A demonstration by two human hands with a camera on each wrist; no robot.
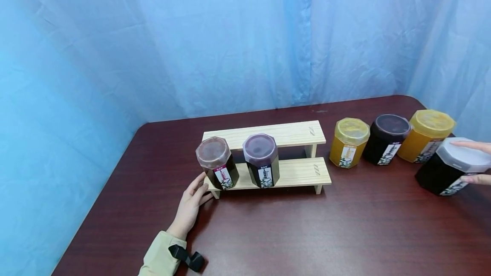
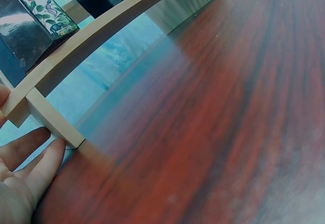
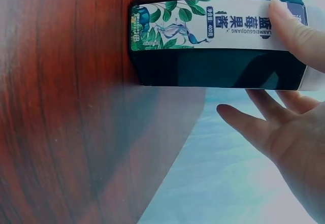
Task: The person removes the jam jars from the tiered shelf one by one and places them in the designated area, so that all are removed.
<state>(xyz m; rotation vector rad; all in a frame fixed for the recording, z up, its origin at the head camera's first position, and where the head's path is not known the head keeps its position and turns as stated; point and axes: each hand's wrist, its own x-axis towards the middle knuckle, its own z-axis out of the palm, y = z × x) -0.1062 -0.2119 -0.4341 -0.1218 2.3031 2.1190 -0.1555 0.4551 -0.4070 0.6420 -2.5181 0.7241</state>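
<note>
My left hand (image 1: 190, 206) touches the left end of a two-step wooden shelf (image 1: 303, 173), its fingers beside the end leg (image 2: 55, 117). Two dark jam jars with translucent lids stand on the lower step: a left jar (image 1: 225, 169) close by that hand, and a second jar (image 1: 264, 169) to its right. At the far right, my right hand (image 1: 477, 163), partly out of the head view, grips a dark blueberry jam jar (image 3: 218, 66) near its white lid (image 1: 460, 154). The thumb (image 3: 297, 33) lies on the label; other fingers reach behind the jar.
Between shelf and right hand stand a small yellow jar (image 1: 349, 144), a dark jar (image 1: 385, 139) and a larger yellow jar (image 1: 426, 135), close together on the dark red-brown table (image 1: 287, 233). A blue curtain (image 1: 230, 46) hangs behind the table.
</note>
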